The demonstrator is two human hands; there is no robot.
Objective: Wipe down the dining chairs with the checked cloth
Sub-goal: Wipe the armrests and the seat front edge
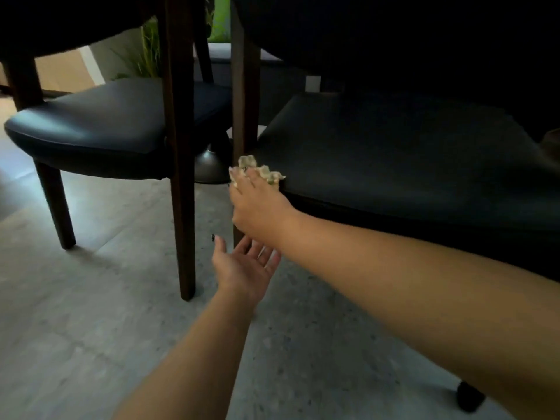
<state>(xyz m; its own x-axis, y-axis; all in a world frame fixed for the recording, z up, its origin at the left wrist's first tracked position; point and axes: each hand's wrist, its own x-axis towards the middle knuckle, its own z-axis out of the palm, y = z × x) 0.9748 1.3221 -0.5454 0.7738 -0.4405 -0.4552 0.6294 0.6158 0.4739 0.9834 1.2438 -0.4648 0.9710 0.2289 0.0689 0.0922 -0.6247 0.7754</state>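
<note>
Two dining chairs with dark padded seats and dark wooden legs fill the view from low down. The near chair [394, 153] is on the right, the other chair [100, 122] on the left. My right hand [257, 207] is shut on the crumpled checked cloth [260, 171] and presses it against the near chair's front-left corner, where the wooden leg [244, 95] meets the seat. My left hand [242, 268] hovers just below, palm up, fingers spread, holding nothing, close to that leg's lower part.
A grey tiled floor [91, 328] lies underneath. The left chair's leg [181, 207] stands just left of my hands. A dark round table base [209, 168] sits between the chairs. Green plants [145, 53] show at the back. Another dark leg foot [469, 395] is at lower right.
</note>
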